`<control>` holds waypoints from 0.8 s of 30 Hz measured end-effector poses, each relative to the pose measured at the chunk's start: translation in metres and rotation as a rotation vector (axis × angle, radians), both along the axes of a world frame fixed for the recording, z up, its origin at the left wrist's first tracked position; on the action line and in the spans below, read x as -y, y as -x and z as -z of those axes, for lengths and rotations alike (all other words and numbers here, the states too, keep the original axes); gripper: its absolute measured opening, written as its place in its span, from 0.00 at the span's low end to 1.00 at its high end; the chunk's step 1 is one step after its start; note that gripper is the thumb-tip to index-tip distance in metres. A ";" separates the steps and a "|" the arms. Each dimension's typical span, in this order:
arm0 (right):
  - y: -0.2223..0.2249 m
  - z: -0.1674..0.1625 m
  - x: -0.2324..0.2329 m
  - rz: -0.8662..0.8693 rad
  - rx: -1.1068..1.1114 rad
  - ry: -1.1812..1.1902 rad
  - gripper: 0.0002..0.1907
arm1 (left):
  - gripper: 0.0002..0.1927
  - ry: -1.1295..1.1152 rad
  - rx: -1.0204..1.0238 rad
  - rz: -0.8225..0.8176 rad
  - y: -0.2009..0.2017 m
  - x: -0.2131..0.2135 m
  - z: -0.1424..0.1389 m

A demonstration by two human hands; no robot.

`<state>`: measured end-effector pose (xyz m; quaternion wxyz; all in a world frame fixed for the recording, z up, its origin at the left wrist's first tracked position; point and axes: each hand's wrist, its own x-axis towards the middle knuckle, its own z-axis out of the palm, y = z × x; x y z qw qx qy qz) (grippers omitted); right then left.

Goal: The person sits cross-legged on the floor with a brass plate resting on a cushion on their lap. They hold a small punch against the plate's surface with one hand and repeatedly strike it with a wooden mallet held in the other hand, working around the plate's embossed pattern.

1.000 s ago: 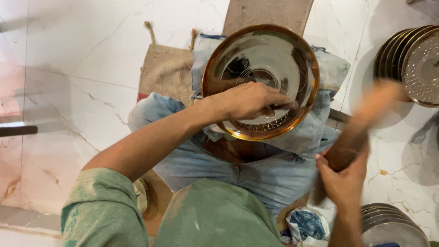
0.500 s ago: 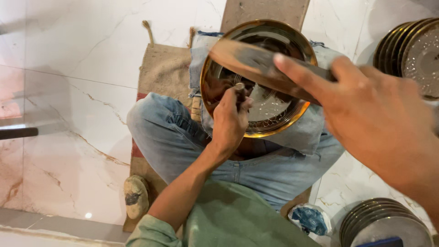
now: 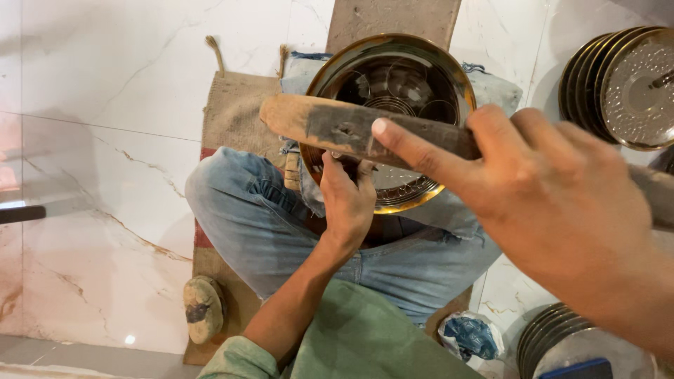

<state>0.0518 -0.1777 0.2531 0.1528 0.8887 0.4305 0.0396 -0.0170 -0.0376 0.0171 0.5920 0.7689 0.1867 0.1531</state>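
The right hand (image 3: 562, 203) grips a worn wooden mallet (image 3: 351, 126), fingers wrapped about its handle, forefinger stretched along it; the left hand (image 3: 347, 203) seemingly pinches a small tool, largely hidden, against the brass plate (image 3: 449, 77) resting on the lap

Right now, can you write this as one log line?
left hand: on brass plate | right hand: holding wooden stick | plate: on lap

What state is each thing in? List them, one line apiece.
Right hand: raised, fingers closed around the wooden stick.
Wooden stick: held level above the plate.
Left hand: fingers pinched at the plate's near rim.
Brass plate: face up in the lap.
Plate stack: leaning on edge.
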 end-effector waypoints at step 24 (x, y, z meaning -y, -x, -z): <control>-0.007 0.023 0.042 0.355 -0.163 0.355 0.42 | 0.13 -0.227 0.138 0.482 -0.033 -0.022 -0.014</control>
